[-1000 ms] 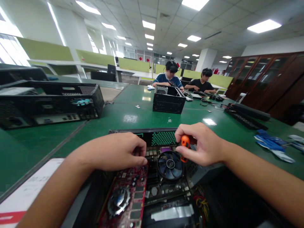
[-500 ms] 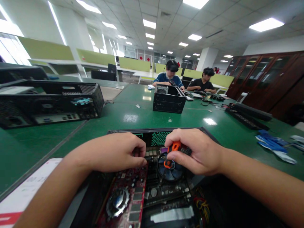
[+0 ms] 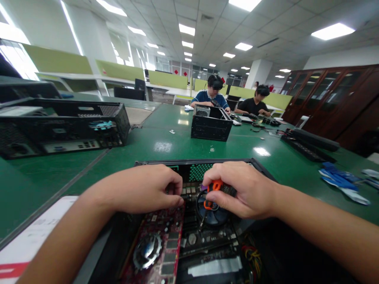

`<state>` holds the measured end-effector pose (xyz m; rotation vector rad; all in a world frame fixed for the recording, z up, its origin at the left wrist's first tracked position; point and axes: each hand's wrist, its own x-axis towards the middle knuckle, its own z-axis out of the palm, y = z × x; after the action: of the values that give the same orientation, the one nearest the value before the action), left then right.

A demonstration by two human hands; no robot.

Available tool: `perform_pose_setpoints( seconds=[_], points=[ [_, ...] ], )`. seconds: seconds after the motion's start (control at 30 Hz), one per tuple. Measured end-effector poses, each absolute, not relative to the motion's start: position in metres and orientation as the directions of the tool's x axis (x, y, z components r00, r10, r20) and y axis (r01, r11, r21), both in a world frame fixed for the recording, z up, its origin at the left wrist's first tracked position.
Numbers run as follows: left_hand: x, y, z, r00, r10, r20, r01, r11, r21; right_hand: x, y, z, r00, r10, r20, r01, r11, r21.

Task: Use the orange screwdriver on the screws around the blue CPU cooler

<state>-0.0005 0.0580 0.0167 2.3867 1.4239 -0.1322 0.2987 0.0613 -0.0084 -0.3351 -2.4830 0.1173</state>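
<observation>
In front of me is an open black computer case [image 3: 148, 162]. My right hand [image 3: 245, 189] is wrapped round the orange and black handle of a screwdriver [image 3: 209, 203], above a round black cooling fan [image 3: 217, 216]. The screwdriver's thin shaft slants down and left, past the fan's near rim; what its tip touches is too small to tell. My left hand [image 3: 148, 187] is closed at the far end of a red graphics card [image 3: 164, 232], with the thumb at the card's corner. Its other fingertips are curled and partly hidden. A silver round cooler sits on the card.
Another black case [image 3: 65, 130] lies on the green table [image 3: 166, 165] at left, and a smaller one [image 3: 211, 126] stands ahead. Two people work at the far side. Blue and white gloves [image 3: 340, 179] lie at right. Coloured wires [image 3: 251, 258] are inside my case.
My right hand has shifted slightly left with the screwdriver, whose shaft now shows more clearly beside the fan. My left hand stays at the card. A person at the far right has moved slightly.
</observation>
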Motion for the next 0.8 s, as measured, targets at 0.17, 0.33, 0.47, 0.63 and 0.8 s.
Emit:
perform_pose_setpoints(
  seconds=[0.17,0.33,0.47,0.63,0.8],
  points=[
    [-0.0006,0.0585,0.0156,0.497,0.834,-0.238,0.859,-0.435,0.271,0.2996,0.0603,-0.0079,-0.773,0.296,0.561,0.250,0.955,-0.161],
    [-0.0005,0.0593,0.0153,0.516,0.826,-0.227,0.848,-0.454,0.274,0.2997,0.0615,-0.0090,-0.783,0.305,0.542,0.255,0.952,-0.167],
    [-0.0003,0.0586,0.0159,0.505,0.830,-0.235,0.854,-0.443,0.271,0.2997,0.0599,-0.0067,-0.800,0.296,0.522,0.234,0.955,-0.183],
    [-0.0012,0.0588,0.0158,0.516,0.824,-0.234,0.848,-0.452,0.277,0.3004,0.0557,-0.0029,-0.795,0.326,0.511,0.236,0.943,-0.234],
    [-0.0002,0.0580,0.0180,0.489,0.834,-0.257,0.867,-0.431,0.251,0.3023,0.0603,-0.0056,-0.708,0.420,0.568,0.240,0.899,-0.366]
  ],
)
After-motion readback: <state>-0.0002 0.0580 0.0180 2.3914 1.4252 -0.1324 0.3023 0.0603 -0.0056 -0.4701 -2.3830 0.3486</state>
